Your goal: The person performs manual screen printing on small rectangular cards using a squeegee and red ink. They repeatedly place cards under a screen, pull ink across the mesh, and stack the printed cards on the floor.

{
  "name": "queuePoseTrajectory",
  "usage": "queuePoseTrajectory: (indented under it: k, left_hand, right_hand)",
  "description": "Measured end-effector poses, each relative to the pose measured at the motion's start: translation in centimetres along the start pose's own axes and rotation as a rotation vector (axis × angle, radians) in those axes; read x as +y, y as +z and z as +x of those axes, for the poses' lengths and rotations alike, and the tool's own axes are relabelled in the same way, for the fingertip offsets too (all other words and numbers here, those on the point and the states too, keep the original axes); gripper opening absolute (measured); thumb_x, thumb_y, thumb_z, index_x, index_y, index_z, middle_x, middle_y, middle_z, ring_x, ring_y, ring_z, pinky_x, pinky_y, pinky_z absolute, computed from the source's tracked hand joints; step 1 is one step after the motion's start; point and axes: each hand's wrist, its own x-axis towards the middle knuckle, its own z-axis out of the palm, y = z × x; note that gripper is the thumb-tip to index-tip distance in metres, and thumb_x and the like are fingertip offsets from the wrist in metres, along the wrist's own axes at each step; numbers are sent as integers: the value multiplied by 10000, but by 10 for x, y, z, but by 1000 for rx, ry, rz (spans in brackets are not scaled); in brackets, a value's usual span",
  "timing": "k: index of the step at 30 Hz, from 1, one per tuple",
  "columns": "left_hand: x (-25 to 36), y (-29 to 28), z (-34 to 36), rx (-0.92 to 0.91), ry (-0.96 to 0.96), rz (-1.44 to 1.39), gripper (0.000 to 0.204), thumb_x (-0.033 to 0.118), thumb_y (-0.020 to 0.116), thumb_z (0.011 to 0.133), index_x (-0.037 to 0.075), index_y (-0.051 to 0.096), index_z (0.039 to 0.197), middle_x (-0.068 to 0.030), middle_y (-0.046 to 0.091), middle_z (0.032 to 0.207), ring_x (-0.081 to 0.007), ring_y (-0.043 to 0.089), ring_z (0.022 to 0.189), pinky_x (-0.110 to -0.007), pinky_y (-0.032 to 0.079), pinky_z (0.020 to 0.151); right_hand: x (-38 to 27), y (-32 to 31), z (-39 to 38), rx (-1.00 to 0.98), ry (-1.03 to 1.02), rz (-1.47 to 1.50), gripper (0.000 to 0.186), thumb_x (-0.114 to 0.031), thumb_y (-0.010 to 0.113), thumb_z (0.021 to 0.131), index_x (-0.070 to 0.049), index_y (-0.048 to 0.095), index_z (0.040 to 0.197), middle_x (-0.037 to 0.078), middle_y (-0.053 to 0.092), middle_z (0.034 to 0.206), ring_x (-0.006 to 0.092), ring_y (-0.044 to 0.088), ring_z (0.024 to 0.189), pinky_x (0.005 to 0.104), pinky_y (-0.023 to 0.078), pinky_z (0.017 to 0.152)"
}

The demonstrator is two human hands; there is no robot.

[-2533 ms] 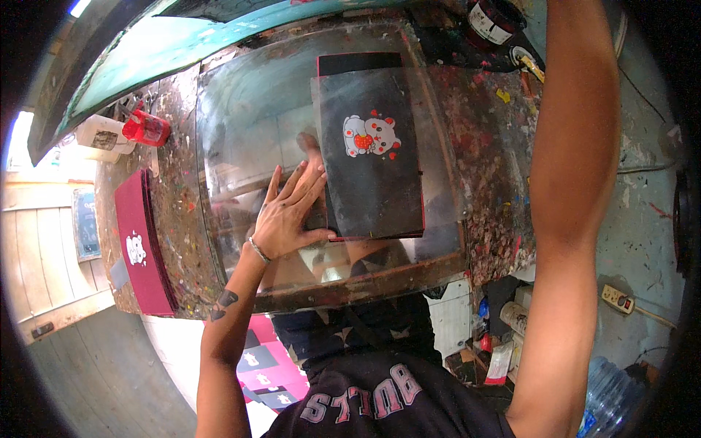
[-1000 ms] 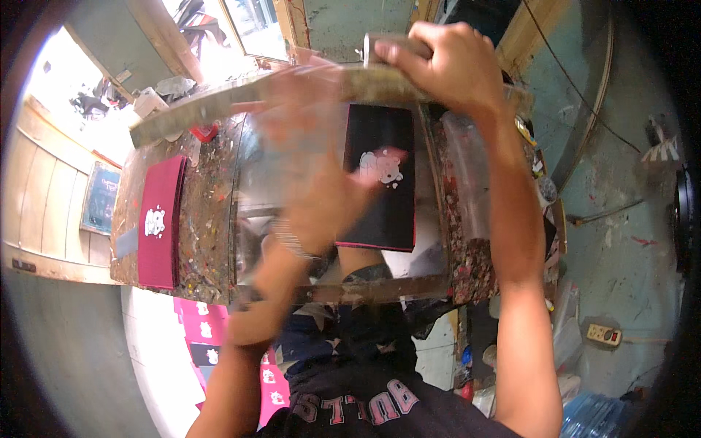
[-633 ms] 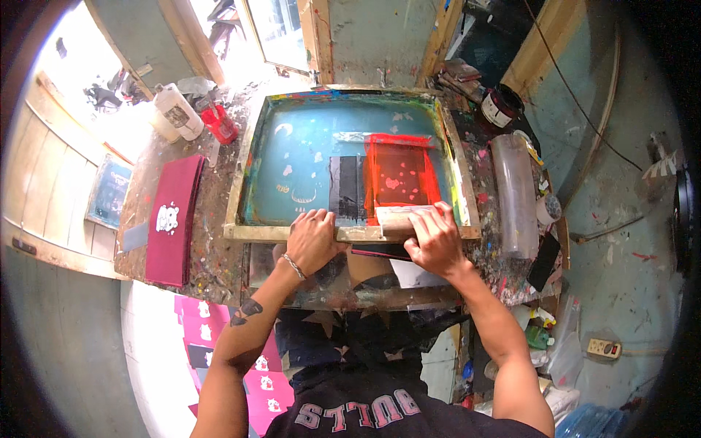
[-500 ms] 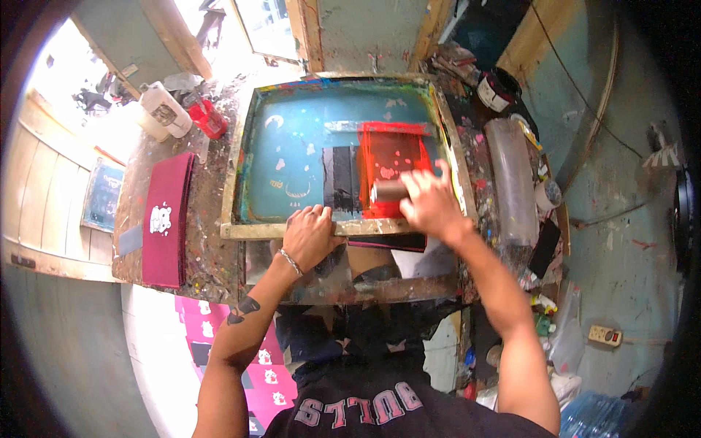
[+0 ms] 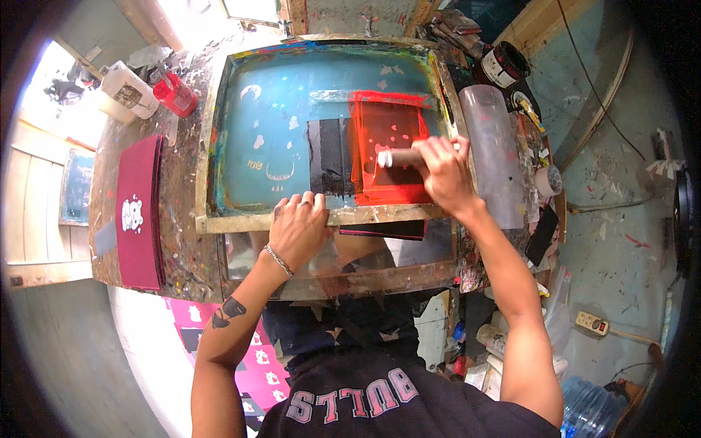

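Observation:
A wooden-framed printing screen (image 5: 274, 221) with blue mesh lies on the worktable. My left hand (image 5: 301, 223) is closed over its near rail, fingers on top. In my right hand (image 5: 445, 175) is a squeegee (image 5: 405, 157) with a brown handle and a pale end, held over the red-inked patch (image 5: 394, 196) on the mesh's right side. My fingers wrap its right end; whether its blade touches the mesh I cannot tell. Dark tape strips (image 5: 330, 153) border the ink on the left. Under the near rail, a dark piece with a pink edge (image 5: 383, 230) peeks out.
Maroon printed pieces (image 5: 139, 215) are stacked at the left. Behind them stand a white jug (image 5: 130, 91) and a red cup (image 5: 175, 93). To the right are a clear plastic roll (image 5: 493, 157) and a black tub (image 5: 504, 64). Pink printed sheets (image 5: 261, 356) lie below the table.
My right hand has moved the squeegee away from the near rail, over the upper part of the red ink. My left hand stays on the rail. The whole view has shifted slightly.

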Motion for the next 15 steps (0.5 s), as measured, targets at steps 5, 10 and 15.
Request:
queuePoseTrajectory:
  k: [5,10,15]
  left_hand:
    - [-4,-3,-1,8,2,-28,455,355,831,764,50,608,1017,-92,641,987,-263,650,984,-412,497,842]
    - [-3,-5,1,13,5,-64,471,369,834,760,56,605,1028,-91,636,1005,-266,633,1002,-416,480,850]
    - [-7,-1,-7,52,-23,-98,483,374,837,757,55,606,1037,-90,634,1021,-275,627,1009,-416,478,875]
  right_hand:
    - [42,38,77,60,-50,-18,360,10,587,797,-85,648,1139,125,686,1005,315,649,1022,491,364,979]
    - [64,40,132,-100,46,40,423,-11,529,761,-65,630,1169,152,701,1064,327,637,1112,466,378,958]
    - [30,35,95,-116,-2,47,393,-12,546,758,-53,630,1140,165,676,1002,357,628,1014,472,398,933]
